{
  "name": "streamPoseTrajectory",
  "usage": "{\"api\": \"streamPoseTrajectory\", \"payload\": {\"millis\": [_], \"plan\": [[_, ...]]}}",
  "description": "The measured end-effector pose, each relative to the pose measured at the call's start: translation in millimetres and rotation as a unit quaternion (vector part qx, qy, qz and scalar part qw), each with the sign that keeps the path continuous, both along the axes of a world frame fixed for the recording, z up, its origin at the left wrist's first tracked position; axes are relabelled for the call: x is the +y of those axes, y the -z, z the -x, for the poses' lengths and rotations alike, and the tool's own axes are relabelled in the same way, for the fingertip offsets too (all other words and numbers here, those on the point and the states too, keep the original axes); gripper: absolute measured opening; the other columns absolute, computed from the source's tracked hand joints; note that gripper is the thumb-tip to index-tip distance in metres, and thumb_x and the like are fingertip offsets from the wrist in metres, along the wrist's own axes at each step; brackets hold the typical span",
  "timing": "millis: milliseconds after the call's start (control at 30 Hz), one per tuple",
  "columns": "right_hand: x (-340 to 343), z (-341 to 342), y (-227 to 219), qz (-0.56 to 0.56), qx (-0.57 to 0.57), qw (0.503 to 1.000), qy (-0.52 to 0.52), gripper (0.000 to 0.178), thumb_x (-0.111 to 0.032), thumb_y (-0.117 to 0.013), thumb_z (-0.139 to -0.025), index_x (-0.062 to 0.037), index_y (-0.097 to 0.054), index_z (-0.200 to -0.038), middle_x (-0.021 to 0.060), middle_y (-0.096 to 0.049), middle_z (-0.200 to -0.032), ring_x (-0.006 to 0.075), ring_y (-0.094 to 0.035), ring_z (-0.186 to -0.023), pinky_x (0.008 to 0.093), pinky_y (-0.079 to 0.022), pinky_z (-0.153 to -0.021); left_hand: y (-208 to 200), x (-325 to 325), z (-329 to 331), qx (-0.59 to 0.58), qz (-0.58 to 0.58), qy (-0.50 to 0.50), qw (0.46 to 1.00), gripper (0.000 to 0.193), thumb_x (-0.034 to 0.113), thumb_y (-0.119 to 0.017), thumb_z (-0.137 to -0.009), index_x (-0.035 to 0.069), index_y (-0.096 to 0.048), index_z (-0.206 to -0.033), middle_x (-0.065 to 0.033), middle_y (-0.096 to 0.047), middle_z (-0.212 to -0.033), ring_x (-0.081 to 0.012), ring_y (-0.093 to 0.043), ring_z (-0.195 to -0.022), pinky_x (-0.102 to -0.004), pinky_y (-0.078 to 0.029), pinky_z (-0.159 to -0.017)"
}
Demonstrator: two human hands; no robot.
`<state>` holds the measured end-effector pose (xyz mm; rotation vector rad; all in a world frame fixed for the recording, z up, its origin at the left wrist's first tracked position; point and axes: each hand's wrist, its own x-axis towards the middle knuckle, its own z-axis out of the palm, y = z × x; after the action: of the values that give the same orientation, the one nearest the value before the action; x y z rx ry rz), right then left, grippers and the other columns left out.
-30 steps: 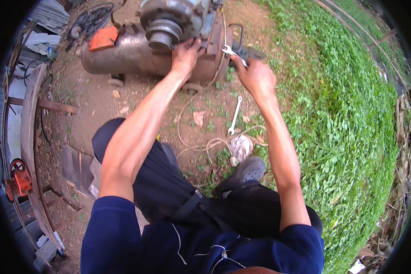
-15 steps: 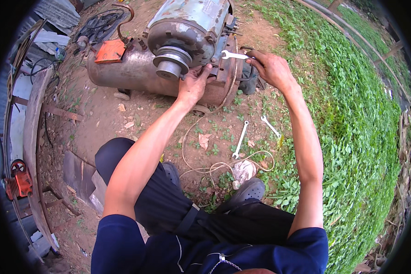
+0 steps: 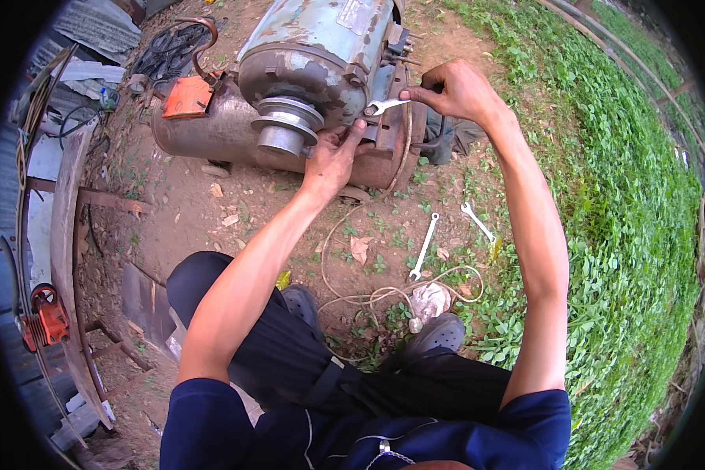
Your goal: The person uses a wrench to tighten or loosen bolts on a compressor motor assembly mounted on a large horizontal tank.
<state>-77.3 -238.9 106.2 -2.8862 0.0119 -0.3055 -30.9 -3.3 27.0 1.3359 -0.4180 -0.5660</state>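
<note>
A worn grey-blue electric motor sits on a rusty cylindrical tank, its silver grooved pulley facing me. My right hand pinches the end of a combination wrench between thumb and fingers. The wrench's open jaw is at the bolt beside the motor's foot, on the slotted mounting bracket. Just below that spot, my left hand is closed at the bracket, thumb up near the wrench head. Its fingertips are partly hidden under the motor, along with whatever they grip.
Two more wrenches, one long and one short, lie on the dirt. A tan cord loops near a crumpled white bag by my shoe. An orange guard stands on the tank; a wooden plank edges the left.
My right hand has brought the wrench left and down, from beside the motor onto the bolt at its foot. My left hand stays at the bracket. The view has shifted slightly.
</note>
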Motion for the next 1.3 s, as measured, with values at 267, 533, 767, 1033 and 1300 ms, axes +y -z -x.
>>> {"api": "streamPoseTrajectory", "payload": {"millis": [267,533,767,1033,1300], "plan": [[-4.0,-18.8,3.8,-0.006,-0.023,0.998,-0.050,0.062,-0.058,-0.073,-0.075,-0.0003,-0.058,-0.057,0.0135,-0.041,-0.044,0.0276,-0.036,-0.042,0.0392,-0.033,-0.044,2.7,1.5,-3.0,-0.010,0.006,0.021,1.000,0.034,0.031,-0.059,-0.095,0.003,-0.061,-0.114,-0.0043,-0.065,-0.107,-0.0113,-0.060,-0.097,-0.0318,-0.056,-0.085],[4.9,-18.0,2.3,0.074,-0.010,0.995,-0.063,0.066,-0.067,-0.067,-0.072,-0.0018,-0.063,-0.064,0.0165,-0.053,-0.051,0.0362,-0.057,-0.054,0.0428,-0.045,-0.053,1.5,3.5,-5.5,-0.022,-0.006,0.035,0.999,0.037,0.033,-0.059,-0.096,0.003,-0.059,-0.116,-0.0046,-0.063,-0.108,-0.0134,-0.059,-0.101,-0.0343,-0.056,-0.087],[16.5,-6.2,12.3,0.118,0.007,0.993,-0.019,0.061,-0.067,-0.062,-0.077,-0.0061,-0.063,-0.074,0.0153,-0.057,-0.056,0.0369,-0.061,-0.060,0.0443,-0.046,-0.055,3.0,0.4,-4.1,-0.026,0.003,0.016,1.000,0.038,0.033,-0.059,-0.096,0.000,-0.060,-0.114,-0.0063,-0.063,-0.109,-0.0134,-0.059,-0.102,-0.0312,-0.056,-0.087],[34.7,0.2,11.3,0.136,0.026,0.989,0.047,0.063,-0.069,-0.058,-0.077,-0.0074,-0.070,-0.078,0.0176,-0.065,-0.063,0.0360,-0.068,-0.068,0.0461,-0.053,-0.065,9.3,4.8,-4.8,-0.014,0.009,0.001,1.000,0.033,0.028,-0.061,-0.095,-0.001,-0.062,-0.110,-0.0066,-0.064,-0.104,-0.0127,-0.060,-0.096,-0.0305,-0.057,-0.084],[53.3,19.2,14.5,0.129,0.047,0.979,0.150,0.069,-0.074,-0.052,-0.078,-0.0072,-0.072,-0.083,0.0197,-0.068,-0.071,0.0361,-0.069,-0.073,0.0456,-0.054,-0.067,9.5,2.5,-0.8,0.007,0.051,-0.013,0.999,0.032,0.027,-0.060,-0.095,-0.003,-0.066,-0.102,-0.0059,-0.066,-0.098,-0.0113,-0.062,-0.090,-0.0312,-0.058,-0.084]]}}
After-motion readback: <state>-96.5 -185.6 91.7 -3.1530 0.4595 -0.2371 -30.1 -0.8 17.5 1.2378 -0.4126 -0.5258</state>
